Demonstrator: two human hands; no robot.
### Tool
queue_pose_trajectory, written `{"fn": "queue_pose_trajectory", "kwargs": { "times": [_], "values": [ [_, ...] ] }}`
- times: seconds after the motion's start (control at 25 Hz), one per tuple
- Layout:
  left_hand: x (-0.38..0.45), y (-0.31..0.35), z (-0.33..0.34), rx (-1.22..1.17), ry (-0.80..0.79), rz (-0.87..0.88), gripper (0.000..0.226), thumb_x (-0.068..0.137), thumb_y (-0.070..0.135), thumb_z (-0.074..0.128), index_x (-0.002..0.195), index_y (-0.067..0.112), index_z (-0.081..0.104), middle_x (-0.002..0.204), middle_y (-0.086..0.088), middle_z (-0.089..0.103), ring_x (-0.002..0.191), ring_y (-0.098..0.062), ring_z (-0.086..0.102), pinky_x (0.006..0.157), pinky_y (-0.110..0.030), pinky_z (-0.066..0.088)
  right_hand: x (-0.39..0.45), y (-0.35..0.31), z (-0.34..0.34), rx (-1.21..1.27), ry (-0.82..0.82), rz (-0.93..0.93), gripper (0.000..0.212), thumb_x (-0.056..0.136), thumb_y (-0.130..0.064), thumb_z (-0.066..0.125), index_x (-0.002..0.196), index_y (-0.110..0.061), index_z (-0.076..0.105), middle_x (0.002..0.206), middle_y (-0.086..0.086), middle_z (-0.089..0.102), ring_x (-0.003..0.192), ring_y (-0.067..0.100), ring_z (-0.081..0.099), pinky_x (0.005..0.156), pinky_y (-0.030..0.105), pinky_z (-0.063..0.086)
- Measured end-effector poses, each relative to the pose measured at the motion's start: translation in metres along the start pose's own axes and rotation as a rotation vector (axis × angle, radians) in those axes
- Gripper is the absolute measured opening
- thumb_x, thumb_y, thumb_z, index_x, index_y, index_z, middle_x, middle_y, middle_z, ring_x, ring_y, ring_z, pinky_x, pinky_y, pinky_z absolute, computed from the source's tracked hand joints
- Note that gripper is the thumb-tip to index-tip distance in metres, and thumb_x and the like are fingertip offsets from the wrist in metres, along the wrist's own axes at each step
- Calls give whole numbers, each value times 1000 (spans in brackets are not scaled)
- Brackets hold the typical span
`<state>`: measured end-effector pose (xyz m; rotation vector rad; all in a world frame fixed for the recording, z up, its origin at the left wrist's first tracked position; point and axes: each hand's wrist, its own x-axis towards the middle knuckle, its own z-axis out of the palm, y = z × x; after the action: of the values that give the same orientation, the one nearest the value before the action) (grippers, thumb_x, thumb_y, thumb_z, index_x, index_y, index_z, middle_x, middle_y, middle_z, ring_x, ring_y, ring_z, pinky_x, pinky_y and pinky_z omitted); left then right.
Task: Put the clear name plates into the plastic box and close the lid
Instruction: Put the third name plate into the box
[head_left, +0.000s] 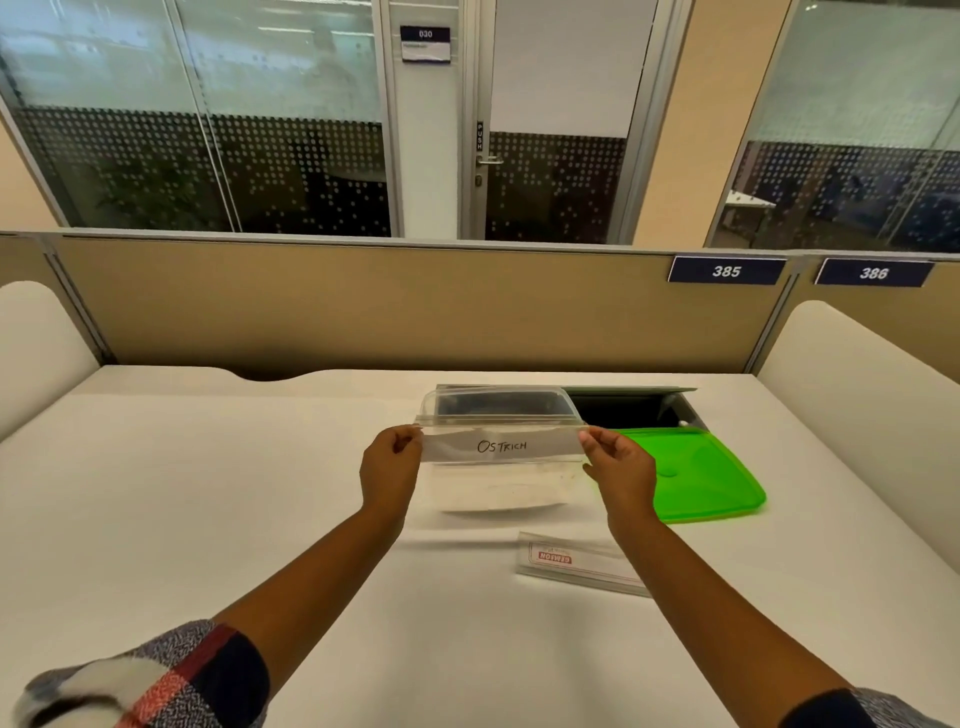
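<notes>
Clear name plate (502, 446) (marked "OSTRICH") sits at frame centre, over the plastic box (496, 483). Left hand (390, 470) and right hand (619, 467) pinch its ends. Green lid (696, 478) lies right of centre; a second plate (576, 564) lies lower right of centre.

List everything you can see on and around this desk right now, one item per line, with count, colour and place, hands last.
Ostrich name plate: one, clear, held over the plastic box.
plastic box: one, clear, open, desk centre.
green lid: one, flat on desk right of box.
second name plate: one, clear, red label, desk near side.
desk: one, white.
number signs: two, dark blue, on partition.
left hand: pinches plate's left end.
right hand: pinches plate's right end.
</notes>
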<state>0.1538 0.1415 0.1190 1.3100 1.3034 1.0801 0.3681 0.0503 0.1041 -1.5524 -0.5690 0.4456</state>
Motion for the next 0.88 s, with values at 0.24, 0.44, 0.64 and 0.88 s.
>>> {"fn": "queue_pose_trajectory", "kwargs": {
  "times": [0.24, 0.44, 0.64, 0.88],
  "values": [
    [28, -4, 14, 147, -3, 75, 31, 88, 1, 46, 115, 5, 59, 126, -16, 57, 117, -30, 52, 103, -40, 40, 33, 5, 12, -32, 19, 13, 20, 83, -15, 66, 101, -6, 69, 94, 14, 71, 84, 20, 62, 87, 43, 54],
    [42, -14, 21, 263, 27, 106, 30, 87, -1, 48, 111, 7, 63, 130, -17, 55, 124, -31, 45, 111, -44, 31, 55, 10, 14, -178, 3, -19, 21, 84, -16, 65, 100, -4, 69, 98, 18, 72, 86, 23, 64, 85, 39, 54],
    [39, -29, 29, 365, -116, 73, 36, 87, 30, 56, 119, 13, 59, 139, -14, 47, 130, -30, 39, 111, -45, 25, 51, 22, 19, -414, 46, -83, 26, 84, -22, 66, 101, -3, 68, 119, 19, 60, 112, 30, 53, 90, 33, 42],
    [37, -45, 33, 392, -146, 15, 46, 84, 32, 60, 126, 15, 50, 142, -14, 42, 131, -31, 37, 112, -49, 26, 39, 34, 18, -574, 25, -82, 31, 86, -31, 61, 104, -6, 64, 129, 15, 53, 119, 30, 50, 101, 49, 41]
  ]
}}
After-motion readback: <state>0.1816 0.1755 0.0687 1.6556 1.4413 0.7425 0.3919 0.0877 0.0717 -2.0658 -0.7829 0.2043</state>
